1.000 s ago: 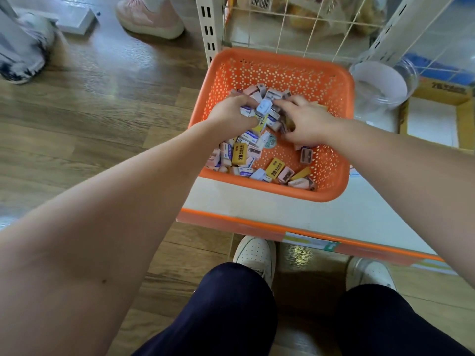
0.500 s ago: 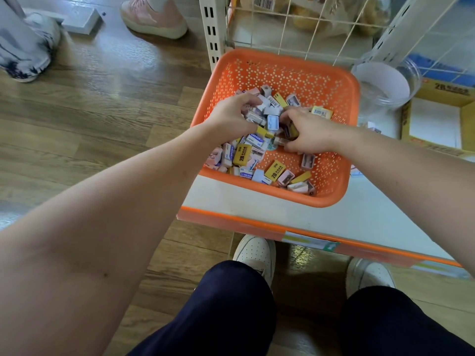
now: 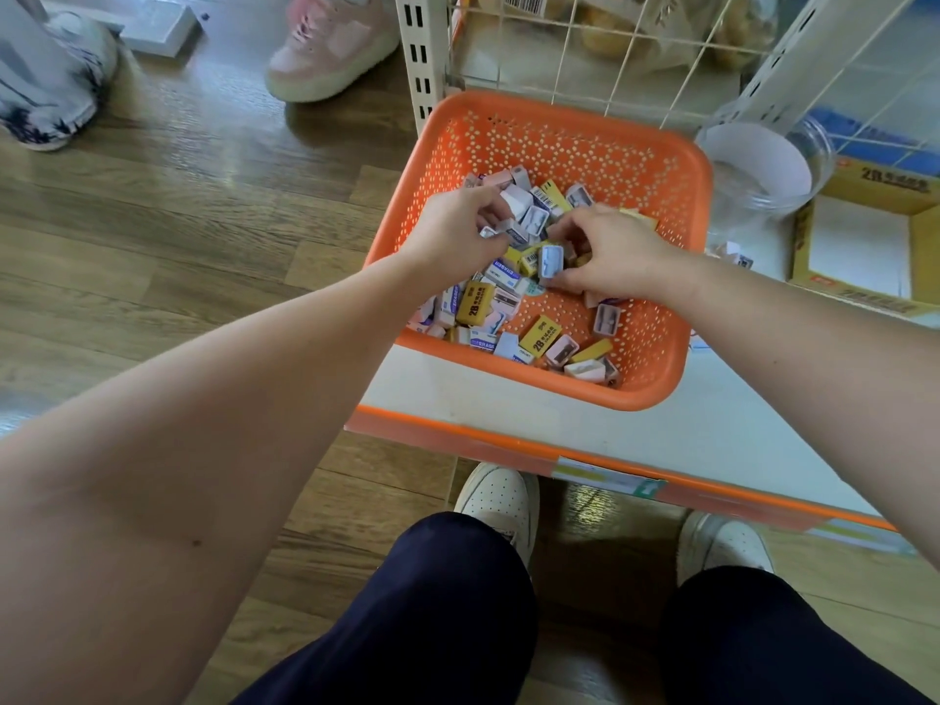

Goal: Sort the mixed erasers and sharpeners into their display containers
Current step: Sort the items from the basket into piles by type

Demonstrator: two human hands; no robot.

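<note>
Both hands work the mixed pile in the orange basket [image 3: 676,277], the left hand [image 3: 458,231] pinching small white pieces, the right hand [image 3: 610,256] pinching a blue sharpener [image 3: 551,260], best lifted singly toward the clear jar [image 3: 763,170]

Both my hands are down in the orange basket [image 3: 656,160] at the frame's centre, over the heap of erasers and sharpeners [image 3: 513,302]. My left hand [image 3: 447,231] pinches small white pieces, and my right hand [image 3: 618,256] grips a pale blue sharpener [image 3: 551,260] in its fingers. A clear jar [image 3: 763,170] and a yellow carton [image 3: 915,236] stand at the upper right.
</note>
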